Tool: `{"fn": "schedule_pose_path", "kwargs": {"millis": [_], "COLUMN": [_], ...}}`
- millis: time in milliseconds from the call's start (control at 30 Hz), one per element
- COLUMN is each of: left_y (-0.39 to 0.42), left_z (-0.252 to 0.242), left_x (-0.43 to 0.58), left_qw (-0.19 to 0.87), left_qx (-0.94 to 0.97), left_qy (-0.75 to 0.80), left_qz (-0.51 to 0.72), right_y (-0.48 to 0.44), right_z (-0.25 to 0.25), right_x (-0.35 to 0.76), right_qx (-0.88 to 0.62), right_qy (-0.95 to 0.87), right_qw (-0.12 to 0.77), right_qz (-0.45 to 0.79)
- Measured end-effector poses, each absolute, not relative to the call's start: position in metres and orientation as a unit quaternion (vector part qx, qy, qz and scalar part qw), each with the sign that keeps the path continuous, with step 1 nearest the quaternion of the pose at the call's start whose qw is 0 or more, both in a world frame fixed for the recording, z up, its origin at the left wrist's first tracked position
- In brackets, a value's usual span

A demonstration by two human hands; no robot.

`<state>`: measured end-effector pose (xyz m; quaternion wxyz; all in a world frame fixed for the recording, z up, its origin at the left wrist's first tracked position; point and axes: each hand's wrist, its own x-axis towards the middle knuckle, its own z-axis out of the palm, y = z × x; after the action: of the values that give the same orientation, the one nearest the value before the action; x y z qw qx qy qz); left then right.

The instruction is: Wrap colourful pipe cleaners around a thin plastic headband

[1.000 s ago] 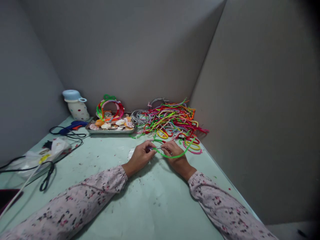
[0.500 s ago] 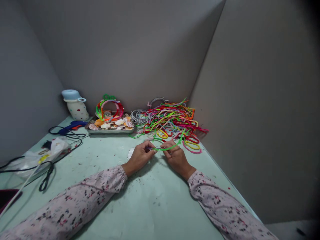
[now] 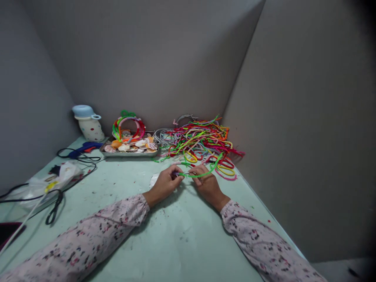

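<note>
At the centre of the frame, seen from my remote station, a green chenille stem [image 3: 214, 169] curves across the right hand [image 3: 209, 187] toward the left hand [image 3: 165, 183]. The left thumb and fingers are pinched together on a partly wrapped wire hoop [image 3: 185, 164]; the right fingertips, nearly closed, appear to nip its bare grey stretch, though I cannot tell whether they also press the stem. I judge the stem feather-light, soft and easily bent, the bare wire springier and slicker. I would hold the hoop on its fuzzy wrapping and guide the stem close to the wrap, clear of any sharp tip.
</note>
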<state>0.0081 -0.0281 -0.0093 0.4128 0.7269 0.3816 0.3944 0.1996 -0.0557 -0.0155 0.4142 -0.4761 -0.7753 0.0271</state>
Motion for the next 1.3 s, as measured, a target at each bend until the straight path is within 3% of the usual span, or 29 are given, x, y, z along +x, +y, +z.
{"fn": "schedule_pose_path", "kwargs": {"millis": [1300], "left_y": [-0.031], "left_z": [-0.002], "left_x": [0.008], "left_qw": [0.456], "left_qx": [0.702], "left_qy": [0.377], "left_qz": [0.396], "right_y": [-0.060], "right_z": [-0.013], "right_x": [0.198], "right_qx": [-0.462], "right_qy": [-0.790], "right_qw": [0.404], "right_qz": [0.001]}}
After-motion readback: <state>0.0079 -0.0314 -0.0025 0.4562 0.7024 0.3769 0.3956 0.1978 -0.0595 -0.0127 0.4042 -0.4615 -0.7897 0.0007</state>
